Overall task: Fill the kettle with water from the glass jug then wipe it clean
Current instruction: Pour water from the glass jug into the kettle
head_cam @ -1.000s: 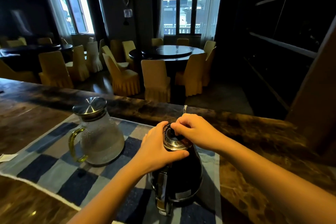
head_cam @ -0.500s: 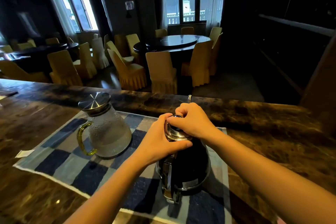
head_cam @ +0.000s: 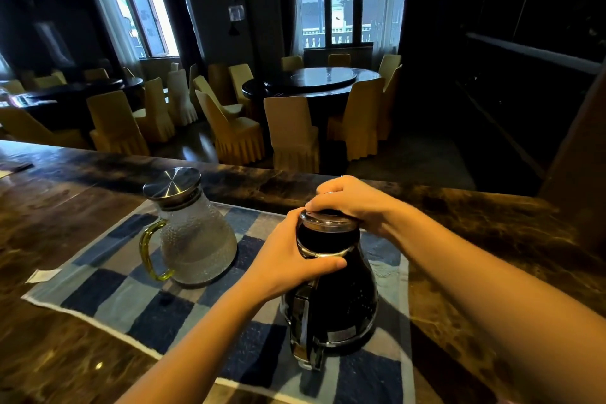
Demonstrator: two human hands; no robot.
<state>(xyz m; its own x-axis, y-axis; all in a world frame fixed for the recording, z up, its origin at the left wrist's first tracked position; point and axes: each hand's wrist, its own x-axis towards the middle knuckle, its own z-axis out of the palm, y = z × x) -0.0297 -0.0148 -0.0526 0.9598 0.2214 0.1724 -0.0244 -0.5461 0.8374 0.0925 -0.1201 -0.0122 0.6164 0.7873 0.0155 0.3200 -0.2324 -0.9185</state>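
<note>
A black kettle (head_cam: 337, 298) with chrome trim stands on a blue checked cloth (head_cam: 141, 298) on the counter, its handle turned toward me. My left hand (head_cam: 288, 259) grips the kettle's neck, thumb across the chrome band. My right hand (head_cam: 354, 203) grips the kettle lid (head_cam: 328, 220) from above; the lid sits slightly raised above the neck. Left of the kettle stands a textured glass jug (head_cam: 196, 239) with a steel lid and a yellow-green handle, partly filled with water.
The dark marble counter (head_cam: 492, 239) ends at a far edge just beyond the cloth. A small white paper slip (head_cam: 42, 274) lies at the cloth's left edge. Dining tables and covered chairs (head_cam: 292, 134) fill the room behind. Dark shelving stands at the right.
My right hand has lifted the lid a little off the kettle's neck, where it was seated before. The view has shifted, so the jug and kettle sit lower and closer.
</note>
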